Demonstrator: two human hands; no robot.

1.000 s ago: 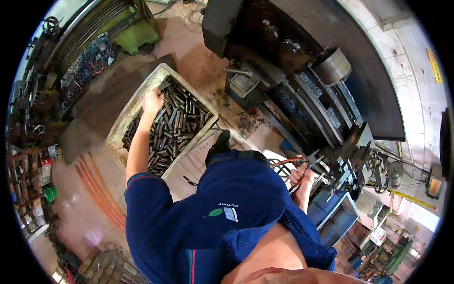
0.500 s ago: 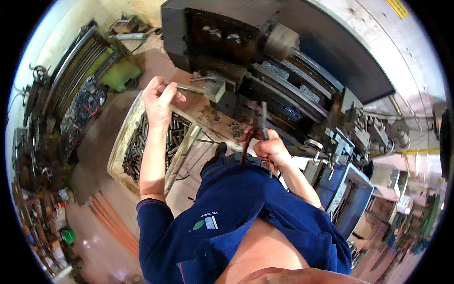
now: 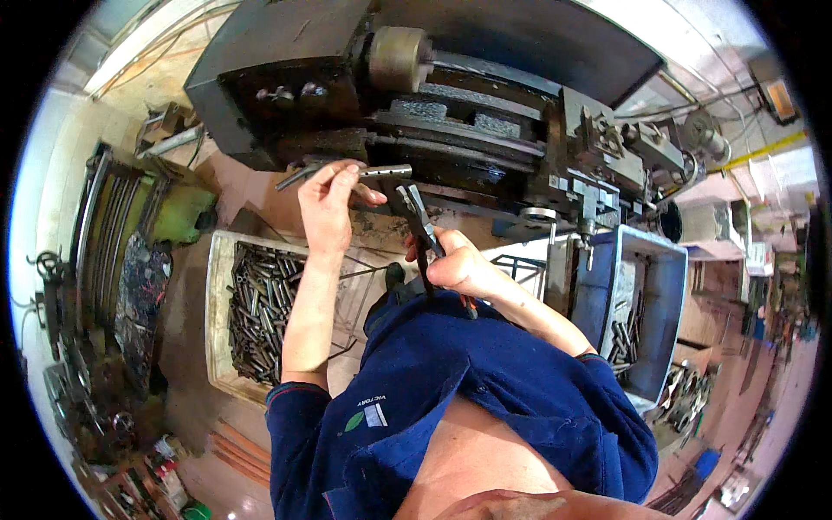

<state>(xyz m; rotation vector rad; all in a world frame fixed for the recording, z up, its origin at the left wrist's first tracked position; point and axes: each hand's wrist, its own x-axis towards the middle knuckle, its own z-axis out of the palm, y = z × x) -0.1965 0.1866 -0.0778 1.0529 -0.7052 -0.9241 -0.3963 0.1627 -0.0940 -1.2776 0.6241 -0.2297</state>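
Note:
In my left hand (image 3: pixel 328 204), thumb and fingers pinch a grey metal tube (image 3: pixel 388 172) with a row of small holes along its side. The tube points right, level, in front of the lathe. My right hand (image 3: pixel 455 264) is closed around dark pliers (image 3: pixel 422 227), whose metal jaws point up beside the tube's right end. Whether jaws and tube touch, I cannot tell. An orange tip (image 3: pixel 469 305) shows below my right hand. A dark rod (image 3: pixel 295 178) sticks out left of my left hand; I cannot tell whether it is held.
Ahead stands a dark lathe (image 3: pixel 286 65) with a round chuck (image 3: pixel 397 59) and a carriage (image 3: pixel 572 186). A pale crate (image 3: pixel 220 303) full of metal tubes lies below my left forearm. On the right is a blue bin (image 3: pixel 672 303) with metal parts. A green machine (image 3: pixel 182 208) stands left.
My view has turned, so the lathe sits further left. The tube in my left hand and the pliers in my right have come close together. The blue bin shows more fully.

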